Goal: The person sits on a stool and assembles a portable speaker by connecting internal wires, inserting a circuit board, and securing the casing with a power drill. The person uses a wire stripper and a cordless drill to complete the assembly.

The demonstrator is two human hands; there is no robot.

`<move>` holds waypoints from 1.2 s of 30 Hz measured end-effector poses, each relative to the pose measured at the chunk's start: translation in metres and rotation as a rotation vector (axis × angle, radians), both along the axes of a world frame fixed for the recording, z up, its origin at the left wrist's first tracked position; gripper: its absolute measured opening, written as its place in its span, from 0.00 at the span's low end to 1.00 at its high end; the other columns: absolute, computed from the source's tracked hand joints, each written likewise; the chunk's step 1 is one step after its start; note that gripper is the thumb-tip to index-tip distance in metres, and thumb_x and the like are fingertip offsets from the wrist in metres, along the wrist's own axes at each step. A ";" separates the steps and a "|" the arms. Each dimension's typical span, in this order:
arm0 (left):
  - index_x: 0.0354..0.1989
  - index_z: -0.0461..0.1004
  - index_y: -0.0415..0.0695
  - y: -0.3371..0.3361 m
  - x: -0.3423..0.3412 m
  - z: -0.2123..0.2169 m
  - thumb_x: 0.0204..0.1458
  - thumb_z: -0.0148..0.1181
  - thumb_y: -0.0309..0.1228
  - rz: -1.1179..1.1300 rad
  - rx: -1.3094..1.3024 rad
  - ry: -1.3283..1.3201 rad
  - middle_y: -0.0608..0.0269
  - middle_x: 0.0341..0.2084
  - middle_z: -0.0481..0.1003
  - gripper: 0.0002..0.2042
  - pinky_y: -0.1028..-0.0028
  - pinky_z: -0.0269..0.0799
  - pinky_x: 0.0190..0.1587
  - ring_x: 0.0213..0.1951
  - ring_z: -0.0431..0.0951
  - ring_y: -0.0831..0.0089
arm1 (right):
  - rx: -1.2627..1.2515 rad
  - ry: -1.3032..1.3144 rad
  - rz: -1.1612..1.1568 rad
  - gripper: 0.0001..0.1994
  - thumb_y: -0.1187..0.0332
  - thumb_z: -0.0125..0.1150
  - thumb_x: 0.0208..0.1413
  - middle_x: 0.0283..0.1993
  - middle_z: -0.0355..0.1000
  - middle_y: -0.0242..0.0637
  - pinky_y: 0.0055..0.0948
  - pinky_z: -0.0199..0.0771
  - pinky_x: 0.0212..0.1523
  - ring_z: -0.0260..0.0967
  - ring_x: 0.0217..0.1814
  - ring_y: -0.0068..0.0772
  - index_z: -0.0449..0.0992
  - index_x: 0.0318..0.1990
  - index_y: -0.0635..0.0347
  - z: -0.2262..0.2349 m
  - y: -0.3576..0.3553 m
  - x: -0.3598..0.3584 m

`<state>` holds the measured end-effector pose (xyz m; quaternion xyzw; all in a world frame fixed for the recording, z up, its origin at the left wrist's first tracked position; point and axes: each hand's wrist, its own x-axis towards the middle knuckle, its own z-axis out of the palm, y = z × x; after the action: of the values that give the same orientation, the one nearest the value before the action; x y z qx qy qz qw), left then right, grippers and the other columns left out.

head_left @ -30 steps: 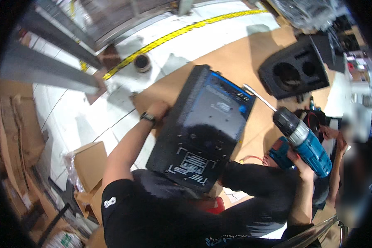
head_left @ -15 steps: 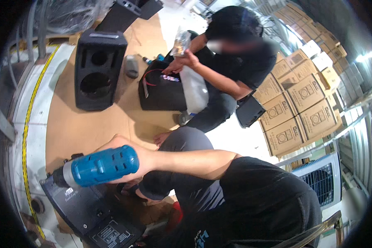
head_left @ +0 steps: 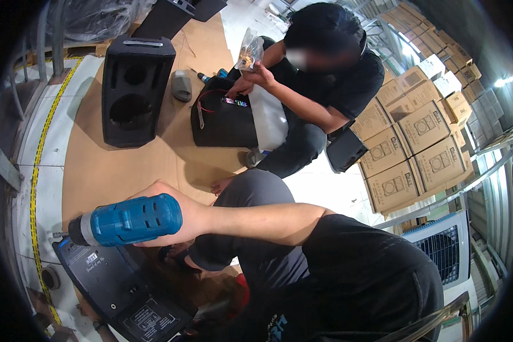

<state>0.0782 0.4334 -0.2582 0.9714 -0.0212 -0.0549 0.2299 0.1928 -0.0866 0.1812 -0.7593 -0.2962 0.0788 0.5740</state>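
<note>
My right hand point(head_left: 179, 214) is closed around the grip of a blue cordless drill point(head_left: 137, 219). Its chuck and bit point left, above the upper end of a black speaker cabinet point(head_left: 105, 279) lying tilted at lower left; the bit looks apart from it. A round hole and a printed label panel show on that cabinet. Beside the cabinet's lower left edge, a strip of my left arm point(head_left: 100, 326) with a dark wristband shows; the left fingers are hidden. A sandalled foot point(head_left: 179, 256) rests near the cabinet, under my right forearm.
Across from me a co-worker point(head_left: 330, 85) holds a clear bag of small parts point(head_left: 249, 51), the other hand beside a lit phone point(head_left: 235, 101) on a black cabinet point(head_left: 222, 128). An upright speaker shell point(head_left: 135, 91), a grey slipper point(head_left: 181, 85) and stacked cartons point(head_left: 416, 142) stand around.
My right hand has shifted the drill slightly left and up, and its bit now shows. The co-worker's bag is tilted slightly differently. A dark wristband has come into view by the near cabinet.
</note>
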 end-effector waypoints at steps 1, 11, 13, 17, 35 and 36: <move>0.42 0.75 0.36 0.016 -0.005 0.007 0.59 0.59 0.25 0.024 -0.038 -0.039 0.48 0.36 0.80 0.07 0.56 0.76 0.45 0.39 0.81 0.54 | -0.011 0.006 -0.004 0.20 0.69 0.78 0.47 0.39 0.83 0.41 0.29 0.80 0.45 0.81 0.37 0.32 0.80 0.47 0.66 0.003 0.001 -0.001; 0.41 0.80 0.37 -0.011 -0.059 0.276 0.63 0.64 0.32 0.446 -0.152 -0.290 0.51 0.38 0.82 0.09 0.65 0.79 0.46 0.37 0.81 0.59 | 0.146 0.258 0.023 0.28 0.67 0.83 0.41 0.47 0.80 0.39 0.30 0.78 0.49 0.79 0.46 0.31 0.76 0.52 0.61 0.030 -0.002 -0.041; 0.38 0.79 0.37 -0.051 -0.075 0.330 0.60 0.68 0.26 0.374 -0.476 -0.361 0.55 0.31 0.80 0.06 0.66 0.76 0.43 0.33 0.78 0.64 | 0.285 0.043 -0.053 0.26 0.65 0.82 0.41 0.43 0.81 0.39 0.32 0.79 0.47 0.80 0.42 0.34 0.78 0.48 0.62 0.033 -0.008 -0.060; 0.32 0.75 0.37 -0.129 -0.106 0.409 0.57 0.67 0.21 0.403 -0.357 -0.478 0.57 0.31 0.79 0.06 0.69 0.75 0.38 0.34 0.76 0.69 | 0.437 -0.240 0.034 0.26 0.63 0.78 0.43 0.40 0.82 0.43 0.34 0.79 0.44 0.81 0.39 0.41 0.79 0.49 0.64 0.044 -0.036 -0.113; 0.30 0.74 0.36 -0.272 -0.129 0.593 0.51 0.67 0.14 -0.237 -0.190 -0.949 0.47 0.39 0.80 0.07 0.67 0.83 0.42 0.39 0.84 0.58 | 0.550 -0.230 0.131 0.14 0.70 0.79 0.45 0.33 0.81 0.37 0.28 0.76 0.40 0.75 0.33 0.27 0.80 0.38 0.63 0.127 -0.167 -0.247; 0.30 0.74 0.36 -0.267 -0.129 0.587 0.51 0.67 0.14 -0.210 -0.231 -0.937 0.47 0.38 0.80 0.07 0.67 0.83 0.42 0.40 0.84 0.58 | 0.534 -0.243 0.129 0.14 0.70 0.80 0.45 0.34 0.81 0.37 0.28 0.76 0.40 0.75 0.33 0.27 0.80 0.37 0.63 0.125 -0.170 -0.249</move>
<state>-0.0504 0.1666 0.3292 0.8524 -0.2262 0.3675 0.2953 -0.0560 -0.2564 0.3058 -0.5651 -0.4206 -0.0572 0.7075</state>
